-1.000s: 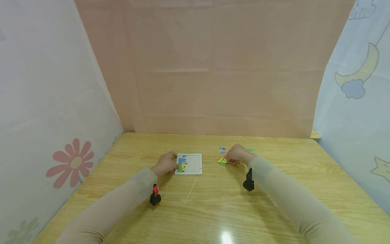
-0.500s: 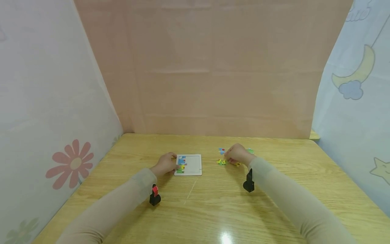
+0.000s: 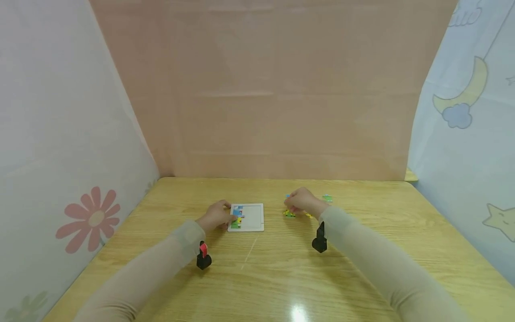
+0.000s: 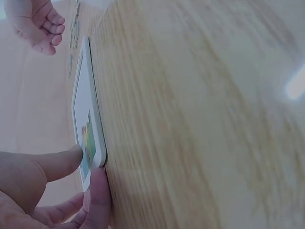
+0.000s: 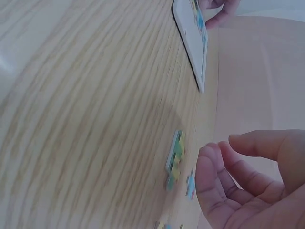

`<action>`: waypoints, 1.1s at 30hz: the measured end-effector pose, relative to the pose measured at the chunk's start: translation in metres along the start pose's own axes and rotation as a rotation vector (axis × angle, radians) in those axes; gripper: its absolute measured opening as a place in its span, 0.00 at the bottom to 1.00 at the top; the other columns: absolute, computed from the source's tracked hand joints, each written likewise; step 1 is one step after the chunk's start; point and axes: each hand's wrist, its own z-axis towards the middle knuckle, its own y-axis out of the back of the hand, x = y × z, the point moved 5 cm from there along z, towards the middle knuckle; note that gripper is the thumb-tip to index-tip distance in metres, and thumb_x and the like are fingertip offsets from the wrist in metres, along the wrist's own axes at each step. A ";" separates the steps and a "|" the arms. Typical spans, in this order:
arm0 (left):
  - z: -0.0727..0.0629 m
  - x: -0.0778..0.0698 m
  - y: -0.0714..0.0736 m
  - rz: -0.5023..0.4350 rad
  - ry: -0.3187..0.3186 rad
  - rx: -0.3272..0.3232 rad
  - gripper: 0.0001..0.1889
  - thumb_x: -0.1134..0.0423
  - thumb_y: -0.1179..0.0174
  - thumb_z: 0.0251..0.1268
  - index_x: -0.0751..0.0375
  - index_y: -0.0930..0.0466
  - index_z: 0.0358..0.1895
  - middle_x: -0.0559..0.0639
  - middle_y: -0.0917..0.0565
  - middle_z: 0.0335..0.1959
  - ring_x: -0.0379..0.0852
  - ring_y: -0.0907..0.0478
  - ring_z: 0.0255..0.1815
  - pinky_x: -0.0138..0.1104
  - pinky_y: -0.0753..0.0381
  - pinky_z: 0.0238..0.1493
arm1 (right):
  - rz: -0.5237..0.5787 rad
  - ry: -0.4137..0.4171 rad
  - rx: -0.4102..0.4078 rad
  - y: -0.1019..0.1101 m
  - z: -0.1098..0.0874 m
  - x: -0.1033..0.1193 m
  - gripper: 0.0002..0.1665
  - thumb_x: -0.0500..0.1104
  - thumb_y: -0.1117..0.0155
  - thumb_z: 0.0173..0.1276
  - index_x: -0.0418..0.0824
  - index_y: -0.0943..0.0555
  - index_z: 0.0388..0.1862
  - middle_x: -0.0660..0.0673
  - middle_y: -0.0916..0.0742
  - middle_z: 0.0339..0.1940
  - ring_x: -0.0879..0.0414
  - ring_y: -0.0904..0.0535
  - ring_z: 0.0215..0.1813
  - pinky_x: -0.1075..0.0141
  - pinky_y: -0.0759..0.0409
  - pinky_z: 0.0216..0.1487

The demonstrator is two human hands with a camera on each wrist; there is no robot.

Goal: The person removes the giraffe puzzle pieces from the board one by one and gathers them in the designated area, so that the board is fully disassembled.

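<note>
A white-rimmed jigsaw puzzle tray (image 3: 253,219) lies on the table, with colourful joined pieces (image 3: 238,218) along its left side. My left hand (image 3: 215,215) pinches the tray's left edge, thumb on top and fingers against the side. To the right, my right hand (image 3: 303,200) hovers over loose puzzle pieces, its thumb and fingertips slightly apart and nothing between them. Just under it are yellow-green pieces (image 5: 176,155), one overlapping another. A blue piece (image 5: 190,185) with a red spot lies beyond these, mostly hidden by the hand in the head view.
A green piece (image 3: 327,197) lies farther right, and a yellow piece (image 3: 309,215) rests below the right wrist. The wooden table (image 3: 281,268) meets a brown backdrop (image 3: 257,89) behind and pale printed sheets on both sides.
My right hand has lifted and shifted left, from beside the yellow-green pieces towards the blue piece, uncovering more of the green one. The left hand keeps its grip on the tray.
</note>
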 end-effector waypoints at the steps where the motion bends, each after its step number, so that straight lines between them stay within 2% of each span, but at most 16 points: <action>1: -0.001 0.000 0.000 0.002 0.000 -0.009 0.26 0.63 0.33 0.61 0.64 0.30 0.61 0.59 0.22 0.39 0.40 0.31 0.17 0.27 0.27 0.19 | -0.004 0.009 0.006 -0.003 0.000 0.002 0.13 0.36 0.42 0.69 0.24 0.18 0.40 0.40 0.15 0.29 0.56 0.21 0.29 0.61 0.16 0.40; 6: 0.002 0.002 0.001 0.038 0.018 -0.048 0.25 0.64 0.32 0.59 0.64 0.29 0.58 0.60 0.21 0.40 0.39 0.31 0.14 0.26 0.28 0.16 | -0.020 0.026 0.023 -0.014 0.003 0.015 0.15 0.37 0.42 0.70 0.25 0.18 0.46 0.36 0.13 0.35 0.51 0.17 0.33 0.57 0.15 0.45; 11: 0.007 0.004 0.002 0.051 0.034 -0.059 0.23 0.65 0.33 0.60 0.63 0.29 0.57 0.61 0.22 0.42 0.39 0.32 0.14 0.25 0.28 0.16 | -0.005 0.036 0.041 -0.025 0.011 0.023 0.16 0.38 0.41 0.70 0.26 0.18 0.49 0.38 0.14 0.33 0.48 0.16 0.35 0.56 0.15 0.46; 17: 0.006 0.003 0.002 0.058 0.069 -0.052 0.24 0.65 0.33 0.60 0.62 0.30 0.57 0.61 0.24 0.44 0.40 0.32 0.14 0.26 0.27 0.16 | 0.026 0.025 0.064 -0.043 0.017 0.035 0.15 0.38 0.40 0.70 0.27 0.18 0.47 0.38 0.13 0.33 0.52 0.17 0.32 0.55 0.16 0.48; 23: 0.006 -0.004 0.002 0.061 0.073 -0.052 0.24 0.65 0.33 0.60 0.62 0.30 0.58 0.61 0.23 0.43 0.40 0.33 0.14 0.26 0.27 0.17 | 0.063 0.028 0.065 -0.058 0.020 0.049 0.14 0.36 0.39 0.68 0.26 0.17 0.46 0.40 0.13 0.30 0.54 0.18 0.29 0.54 0.16 0.50; 28: 0.007 -0.004 0.000 0.053 0.085 -0.040 0.23 0.64 0.33 0.61 0.61 0.30 0.57 0.59 0.23 0.42 0.41 0.31 0.16 0.26 0.26 0.18 | 0.077 0.035 0.084 -0.069 0.024 0.054 0.13 0.35 0.39 0.67 0.25 0.17 0.44 0.41 0.14 0.28 0.56 0.20 0.27 0.56 0.16 0.48; 33: 0.007 -0.003 -0.002 0.060 0.085 -0.035 0.22 0.64 0.34 0.61 0.61 0.31 0.56 0.59 0.23 0.42 0.41 0.30 0.18 0.26 0.25 0.19 | 0.047 0.024 0.057 -0.074 0.027 0.055 0.11 0.35 0.38 0.67 0.27 0.16 0.41 0.42 0.15 0.28 0.57 0.22 0.28 0.60 0.15 0.44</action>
